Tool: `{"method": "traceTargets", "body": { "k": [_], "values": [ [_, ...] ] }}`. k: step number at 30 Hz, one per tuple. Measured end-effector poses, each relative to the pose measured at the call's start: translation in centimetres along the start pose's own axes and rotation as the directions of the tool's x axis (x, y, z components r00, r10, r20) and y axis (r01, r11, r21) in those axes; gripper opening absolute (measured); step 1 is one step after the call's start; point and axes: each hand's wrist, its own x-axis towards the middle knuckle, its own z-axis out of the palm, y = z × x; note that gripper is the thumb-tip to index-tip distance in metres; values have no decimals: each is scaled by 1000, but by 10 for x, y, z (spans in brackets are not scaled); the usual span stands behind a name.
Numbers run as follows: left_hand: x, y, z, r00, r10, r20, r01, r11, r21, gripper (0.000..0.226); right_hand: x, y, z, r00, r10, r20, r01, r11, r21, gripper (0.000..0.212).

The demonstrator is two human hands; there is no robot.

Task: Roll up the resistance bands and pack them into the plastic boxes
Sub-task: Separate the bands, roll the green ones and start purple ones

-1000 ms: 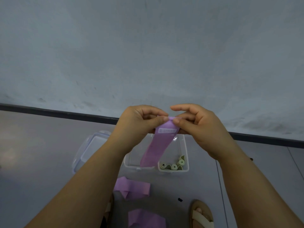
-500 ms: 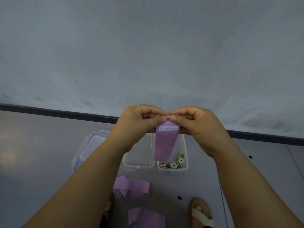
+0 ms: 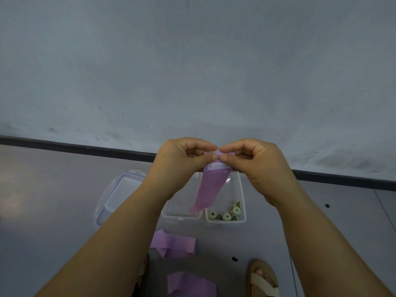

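Observation:
My left hand (image 3: 182, 161) and my right hand (image 3: 255, 161) pinch the top end of a purple resistance band (image 3: 211, 189) between thumbs and forefingers, fingertips touching. The band hangs down in the air, its lower end tapering to the left. Below it on the floor stand two clear plastic boxes side by side: the left box (image 3: 182, 215) looks empty, the right box (image 3: 241, 198) holds several rolled green bands (image 3: 225, 214). Two more loose purple bands lie nearer me, one (image 3: 173, 244) crumpled and one (image 3: 190, 286) at the bottom edge.
A clear lid (image 3: 120, 194) lies on the grey floor left of the boxes. A wall with a dark baseboard (image 3: 85, 147) rises just behind. My sandalled foot (image 3: 262, 279) is at the lower right. A small black speck (image 3: 234, 258) lies near it.
My hands have closed together at the band's top end and the roll has begun there. The hanging part has grown shorter and swung from straight down to slanting left.

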Motion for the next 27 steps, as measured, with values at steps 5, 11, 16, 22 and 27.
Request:
{"method": "traceTargets", "body": {
  "k": [5, 11, 16, 22, 27],
  "values": [
    [0, 0, 1, 998, 36, -46, -33, 998, 55, 16, 1, 2, 0, 998, 60, 26, -61, 998, 23, 22],
    [1, 1, -2, 997, 72, -41, -71, 996, 45, 17, 1, 0, 1, 994, 101, 50, -105, 990, 89, 10],
    [2, 1, -3, 997, 71, -22, -70, 997, 23, 17, 0, -1, 1, 997, 76, 30, -79, 991, 111, 9],
    [1, 0, -4, 999, 23, 38, -25, 999, 36, 13, 1, 1, 0, 998, 53, 20, -54, 996, 77, 13],
    [1, 0, -5, 998, 26, 54, -28, 999, 31, 11, 1, 1, 0, 1000, 11, -1, -10, 998, 66, 17]
  ]
}}
